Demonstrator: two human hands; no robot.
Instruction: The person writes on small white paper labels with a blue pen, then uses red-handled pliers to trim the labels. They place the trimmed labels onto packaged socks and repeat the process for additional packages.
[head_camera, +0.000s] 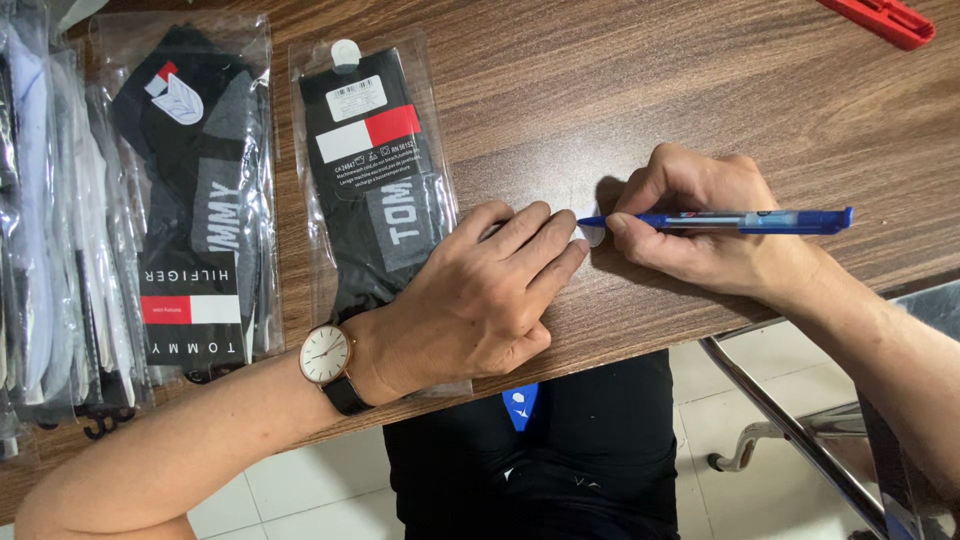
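Note:
My right hand (705, 225) grips a blue pen (745, 220), its tip touching a small white sticker (592, 235) on the wooden table (640, 90). My left hand (480, 300), with a wristwatch (327, 357) on the wrist, lies flat on the lower end of a clear bag holding dark socks (375, 170). Its fingertips press down beside the sticker. The left hand's fingers are together and nothing is gripped in them.
A second bag of dark socks (200, 200) lies to the left, next to a stack of several more bagged items (45, 220) at the far left. A red plastic object (885, 20) rests at the top right. A metal chair frame (790, 425) stands below the table edge.

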